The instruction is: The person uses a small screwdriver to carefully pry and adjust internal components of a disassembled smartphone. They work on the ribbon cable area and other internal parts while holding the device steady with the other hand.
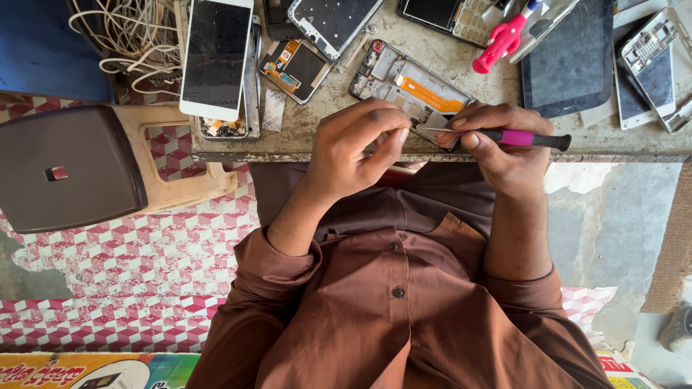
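An opened phone frame (404,83) with an orange ribbon cable lies tilted near the front edge of the worn bench (317,133). My right hand (501,140) grips a small pink-and-black screwdriver (522,137), its thin tip pointing left to the frame's near corner. My left hand (357,144) is curled beside that tip, thumb and fingers pinched together at the frame's edge; whether they hold a small part I cannot tell.
A white phone (215,57), several bare screens and frames, a dark tablet (569,61) and a pink tool (501,39) crowd the bench. Coiled cables (133,36) lie far left. A brown plastic stool (72,166) stands at the left on red checked flooring.
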